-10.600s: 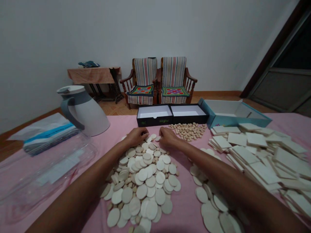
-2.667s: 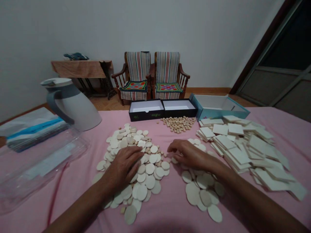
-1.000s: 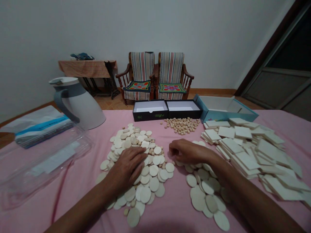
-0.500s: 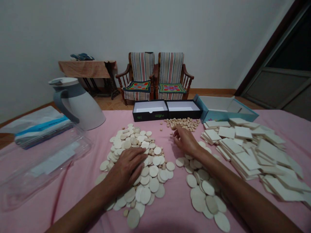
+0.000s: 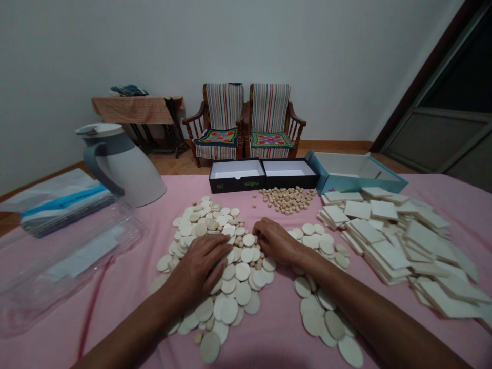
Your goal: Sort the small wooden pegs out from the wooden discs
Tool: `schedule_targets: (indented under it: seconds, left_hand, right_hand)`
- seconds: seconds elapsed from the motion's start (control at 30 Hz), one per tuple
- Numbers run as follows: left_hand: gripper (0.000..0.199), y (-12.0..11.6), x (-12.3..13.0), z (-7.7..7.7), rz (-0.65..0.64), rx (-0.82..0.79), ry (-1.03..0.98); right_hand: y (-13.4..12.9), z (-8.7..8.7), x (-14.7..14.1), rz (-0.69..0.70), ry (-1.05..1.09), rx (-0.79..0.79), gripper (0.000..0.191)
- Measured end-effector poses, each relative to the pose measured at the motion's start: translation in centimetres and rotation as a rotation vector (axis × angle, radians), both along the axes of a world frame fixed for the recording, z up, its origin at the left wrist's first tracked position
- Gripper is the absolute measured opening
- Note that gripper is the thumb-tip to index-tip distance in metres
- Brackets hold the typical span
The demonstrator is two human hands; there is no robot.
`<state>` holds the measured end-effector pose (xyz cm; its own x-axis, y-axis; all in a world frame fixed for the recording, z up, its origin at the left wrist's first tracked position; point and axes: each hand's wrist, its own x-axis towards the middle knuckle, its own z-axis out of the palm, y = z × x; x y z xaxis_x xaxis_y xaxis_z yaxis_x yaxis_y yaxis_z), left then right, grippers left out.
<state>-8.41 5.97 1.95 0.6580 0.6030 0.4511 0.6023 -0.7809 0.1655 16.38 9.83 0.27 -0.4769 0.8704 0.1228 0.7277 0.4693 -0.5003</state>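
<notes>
On the middle of the pink cloth (image 5: 282, 318), mixed pile (image 5: 229, 310) of pale discs with small round pieces among them. Left hand (image 5: 203, 260) lies palm down on the pile's left part, open, fingers loosely extended and close together. Right hand (image 5: 273, 240) is at the pile's right side, fingers curled down, fingertips by the small pieces; can't tell if it grips one.

Second disc pile (image 5: 313, 315) sits to the right, partly under the right forearm. Toward the cloth's right edge, heap of square tiles (image 5: 388, 248), stacked and overlapping. Small-piece group (image 5: 290, 200) lies nearer the far edge, just in front of two black boxes (image 5: 237, 184), open-topped, white inside. Blue box (image 5: 357, 183), also open-topped, touches their right end, along the far edge.

Far left corner area: grey-white jug (image 5: 134, 177), upright, with blue-white packet (image 5: 67, 207) beside it. Clear plastic tray (image 5: 125, 243) lies nearer, along the left side.
</notes>
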Motion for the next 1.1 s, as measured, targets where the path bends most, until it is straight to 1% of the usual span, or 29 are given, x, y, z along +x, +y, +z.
schedule_targets:
  seconds: [0.1,0.17,0.23,0.3,0.33,0.37,0.4,0.43,0.5,0.57,0.73,0.83,0.93,1.0,1.1]
  left_hand:
    - [0.028,0.0,-0.1,-0.1,-0.003,0.008,0.003]
    - [0.028,0.0,-0.1,-0.1,-0.003,0.012,-0.004]
    - [0.028,0.0,-0.1,0.0,-0.001,0.01,-0.01]
    - [0.028,0.0,0.0,0.1,-0.001,0.006,-0.009]
    - [0.028,0.0,0.0,0.1,-0.002,0.004,-0.008]
    - [0.028,-0.1,0.0,0.2,-0.004,0.004,-0.009]
    - [0.028,-0.1,0.0,0.2,-0.005,0.006,-0.01]
    - [0.028,-0.1,0.1,0.2,-0.006,0.01,-0.013]
    - [0.027,-0.1,0.1,0.2,-0.003,0.015,-0.011]
    - [0.028,0.0,0.1,0.1,-0.001,0.018,-0.004]
    - [0.027,0.0,0.1,0.1,0.002,0.021,0.003]
    - [0.028,-0.1,0.0,0.1,0.001,0.023,0.007]
    - [0.028,-0.1,0.0,0.1,0.005,0.014,0.017]
    - [0.028,-0.1,0.0,0.0,0.005,0.01,0.024]
    - [0.028,0.0,0.0,-0.1,0.001,0.014,0.023]
  right_hand:
    - [0.1,0.2,0.2,-0.021,-0.007,-0.014,0.022]
    - [0.4,0.5,0.5,-0.069,-0.004,-0.015,0.02]
    - [0.9,0.8,0.9,-0.187,0.043,0.027,0.019]
    - [1.3,1.3,1.3,-0.314,0.153,0.111,0.024]
    - [1.4,1.6,1.4,-0.349,0.202,0.149,0.027]
    - [1.4,1.8,1.5,-0.351,0.224,0.166,0.029]
    - [1.3,2.1,1.5,-0.314,0.212,0.147,0.029]
    - [1.0,2.3,1.4,-0.251,0.171,0.094,0.026]
    - [0.4,2.4,1.1,-0.113,0.062,-0.06,0.019]
    - [-0.2,2.2,0.7,-0.036,-0.008,-0.153,0.02]
    - [-0.6,1.3,0.0,-0.046,-0.057,-0.088,0.026]
    - [-0.4,1.3,0.2,-0.013,-0.045,-0.144,0.028]
    - [-0.5,1.6,0.2,0.014,-0.029,-0.193,0.033]
    - [-0.6,1.9,0.1,0.015,-0.041,-0.182,0.032]
    - [-0.8,2.0,0.0,0.009,-0.061,-0.173,0.022]
